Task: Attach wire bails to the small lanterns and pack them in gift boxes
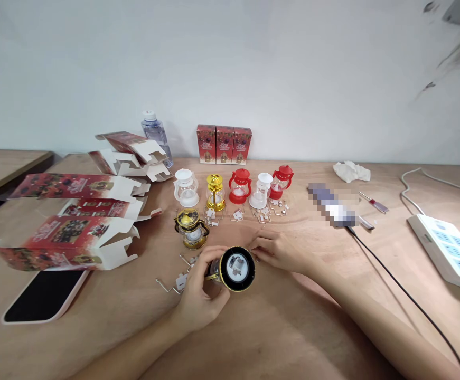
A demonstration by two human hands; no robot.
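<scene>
Wooden table (332,327) was cluttered with open boxes (75,232) and a row of little lanterns (240,186) behind the black lantern (235,269). Left hand (200,298) was wrapped round that lantern, base facing me. Right hand (277,252) sat just right of it, fingers pinched together, couldn't tell on what.

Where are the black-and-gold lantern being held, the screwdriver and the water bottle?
held lantern (235,269), head view, on its round base.
screwdriver (377,204), head view, on its red handle.
water bottle (156,134), head view, on its clear body.
</scene>
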